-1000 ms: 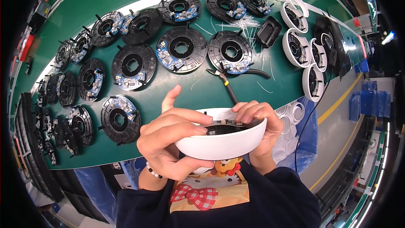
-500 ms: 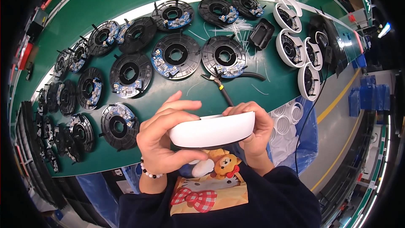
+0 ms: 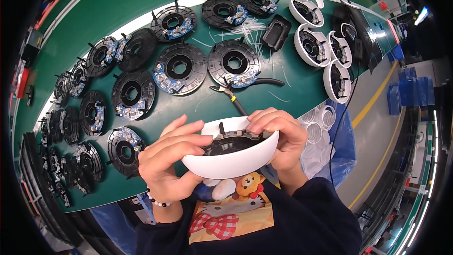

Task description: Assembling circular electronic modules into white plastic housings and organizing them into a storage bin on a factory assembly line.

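Before my chest, both hands hold a round white plastic housing [image 3: 231,166] tilted so that its inside shows. A black disc [image 3: 230,147] with a circuit board and an upright black post sits in it. My left hand [image 3: 172,155] is closed on the left side, thumb underneath and fingers over the rim. My right hand [image 3: 284,137] grips the right side, its fingertips over the far rim. Just beyond the housing lie cutting pliers [image 3: 234,100] with black and yellow handles, partly hidden behind it.
Several black discs with blue circuit boards [image 3: 180,68] cover the green table [image 3: 184,108]. White cable ties [image 3: 250,27] lie beside a black plastic box [image 3: 276,33]. Far right stand white housings [image 3: 311,46] holding discs; a blue-lined bin [image 3: 343,144] holds white rings. A black cable [image 3: 347,123] hangs nearby.
The housing has tipped, so its inside with the black disc now shows instead of only its outer wall. My left fingers have come over its rim. The view has shifted slightly.
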`<state>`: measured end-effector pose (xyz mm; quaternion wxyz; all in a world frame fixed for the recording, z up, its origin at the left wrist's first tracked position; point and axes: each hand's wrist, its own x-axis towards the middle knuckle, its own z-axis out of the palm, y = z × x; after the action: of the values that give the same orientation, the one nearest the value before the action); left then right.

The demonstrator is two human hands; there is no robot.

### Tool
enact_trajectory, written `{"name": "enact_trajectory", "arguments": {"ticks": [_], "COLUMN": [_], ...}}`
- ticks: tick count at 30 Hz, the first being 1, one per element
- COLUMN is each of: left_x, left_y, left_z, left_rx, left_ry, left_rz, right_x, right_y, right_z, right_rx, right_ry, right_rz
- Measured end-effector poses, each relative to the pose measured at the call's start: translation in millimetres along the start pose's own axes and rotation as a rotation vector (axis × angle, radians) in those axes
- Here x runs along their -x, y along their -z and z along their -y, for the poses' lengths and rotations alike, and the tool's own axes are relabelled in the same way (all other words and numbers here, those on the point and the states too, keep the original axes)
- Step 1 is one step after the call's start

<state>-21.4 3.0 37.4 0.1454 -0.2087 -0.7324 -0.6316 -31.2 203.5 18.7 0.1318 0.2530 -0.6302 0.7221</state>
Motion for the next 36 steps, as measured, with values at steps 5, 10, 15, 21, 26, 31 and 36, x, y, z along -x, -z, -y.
{"name": "enact_trajectory", "arguments": {"ticks": [5,10,15,21,26,31,36], "left_x": [-3,-11,-16,-14,-13,-7,2], "left_y": [-6,-13,-15,-15,-16,-20,-17], "left_z": [0,0,-5,-2,-4,-10,-6], "left_rx": [-0.057,-0.098,-0.199,-0.138,-0.16,-0.285,-0.365], "left_ry": [-0.051,-0.074,-0.045,0.003,-0.085,-0.298,-0.416], "left_rz": [0.07,0.12,0.193,0.216,0.146,0.109,0.204], "right_x": [2,10,15,14,8,6,6], "right_y": [15,20,25,24,28,21,25], "right_z": [2,4,3,2,3,18,12], "right_rx": [0.08,0.104,0.11,0.045,0.119,-0.231,-0.493], "right_ry": [0.054,0.016,0.006,-0.046,0.07,-0.236,-0.581], "right_rz": [0.057,-0.005,-0.017,-0.05,0.024,-0.133,-0.066]}}
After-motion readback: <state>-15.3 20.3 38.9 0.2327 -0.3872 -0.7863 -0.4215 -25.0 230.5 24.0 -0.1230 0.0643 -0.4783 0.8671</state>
